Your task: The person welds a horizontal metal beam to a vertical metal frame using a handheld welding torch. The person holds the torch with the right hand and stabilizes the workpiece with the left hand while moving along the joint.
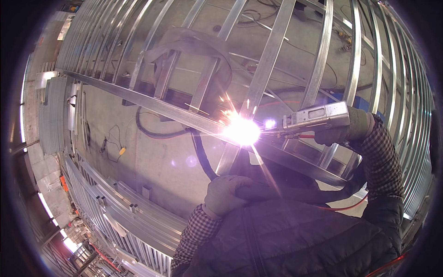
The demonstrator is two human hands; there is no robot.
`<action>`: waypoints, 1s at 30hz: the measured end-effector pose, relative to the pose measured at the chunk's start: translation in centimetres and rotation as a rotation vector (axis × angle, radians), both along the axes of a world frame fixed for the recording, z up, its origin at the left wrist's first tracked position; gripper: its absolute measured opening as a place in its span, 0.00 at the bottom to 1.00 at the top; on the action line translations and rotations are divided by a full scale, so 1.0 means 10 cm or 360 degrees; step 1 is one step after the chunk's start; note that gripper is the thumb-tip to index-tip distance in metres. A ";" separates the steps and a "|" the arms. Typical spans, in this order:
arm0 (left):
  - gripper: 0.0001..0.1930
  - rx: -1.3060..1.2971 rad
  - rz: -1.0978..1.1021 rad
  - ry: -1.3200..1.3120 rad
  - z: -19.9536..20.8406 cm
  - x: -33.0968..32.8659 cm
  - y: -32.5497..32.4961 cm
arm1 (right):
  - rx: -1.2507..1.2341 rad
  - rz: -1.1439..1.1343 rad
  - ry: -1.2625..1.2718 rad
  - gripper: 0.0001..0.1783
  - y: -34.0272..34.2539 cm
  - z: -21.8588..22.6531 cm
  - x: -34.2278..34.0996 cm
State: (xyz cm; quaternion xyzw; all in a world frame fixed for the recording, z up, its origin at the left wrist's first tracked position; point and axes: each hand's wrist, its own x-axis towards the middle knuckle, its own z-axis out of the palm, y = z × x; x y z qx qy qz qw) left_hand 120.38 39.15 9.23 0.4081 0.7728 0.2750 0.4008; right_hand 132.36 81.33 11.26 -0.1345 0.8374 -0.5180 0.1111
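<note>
My right hand (348, 129), in a grey glove, grips a silver welding gun (316, 117) that points left at a bright white arc (242, 131) throwing sparks. The arc sits on a long diagonal steel rail (152, 106) where it crosses an upright steel bar (267, 60). My left hand (224, 194), also gloved, is closed around a thick black hose (277, 194) that runs across my dark quilted jacket toward the gun. A thin red wire (344, 207) runs beside the hose.
Rows of steel bars form a frame (397, 92) around and above the weld. Black cables (152, 131) and a yellow-tipped lead (122, 150) lie on the concrete floor. More steel frames (124, 217) are stacked at lower left.
</note>
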 end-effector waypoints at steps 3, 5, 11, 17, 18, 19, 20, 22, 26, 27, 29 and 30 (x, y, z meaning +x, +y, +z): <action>0.29 0.0015 -0.0015 0.0019 -0.01 0.00 -0.02 | 0.0071 0.0043 0.0001 0.13 0.00 -0.02 0.01; 0.30 -0.0030 -0.0051 0.0032 -0.01 0.01 -0.04 | 0.0170 0.0102 0.0085 0.14 0.01 -0.05 0.02; 0.31 0.0014 -0.0195 0.0039 -0.08 -0.03 -0.09 | 0.0253 -0.0222 -0.0539 0.09 -0.05 0.12 0.22; 0.30 0.0124 -0.0287 -0.0077 -0.16 -0.09 -0.31 | 0.0484 -0.0309 -0.0151 0.23 -0.51 0.51 0.37; 0.30 0.0185 -0.0286 -0.0081 -0.17 -0.08 -0.35 | 0.0335 -0.0216 0.0060 0.31 -0.61 0.53 0.33; 0.29 0.0208 -0.0294 -0.0084 -0.19 -0.07 -0.40 | 0.0305 -0.0313 -0.0097 0.33 -0.73 0.61 0.35; 0.29 0.0218 -0.0305 -0.0077 -0.22 -0.07 -0.44 | 0.0291 -0.0388 -0.0166 0.34 -0.88 0.65 0.36; 0.29 0.0202 -0.0341 -0.0125 -0.26 -0.08 -0.54 | 0.0450 -0.0501 -0.0292 0.37 -1.09 0.74 0.36; 0.29 0.0291 -0.0327 -0.0245 -0.33 -0.07 -0.70 | 0.0395 -0.0582 -0.0278 0.36 -1.33 0.74 0.26; 0.31 0.0264 -0.0332 -0.0257 -0.36 -0.06 -0.72 | 0.0443 -0.0539 -0.0180 0.36 -1.36 0.71 0.23; 0.33 0.0228 -0.0351 -0.0248 -0.38 -0.05 -0.77 | 0.0462 -0.0552 -0.0221 0.35 -1.40 0.71 0.20; 0.33 0.0208 -0.0345 -0.0258 -0.38 -0.04 -0.80 | 0.0472 -0.0558 -0.0241 0.34 -1.41 0.72 0.19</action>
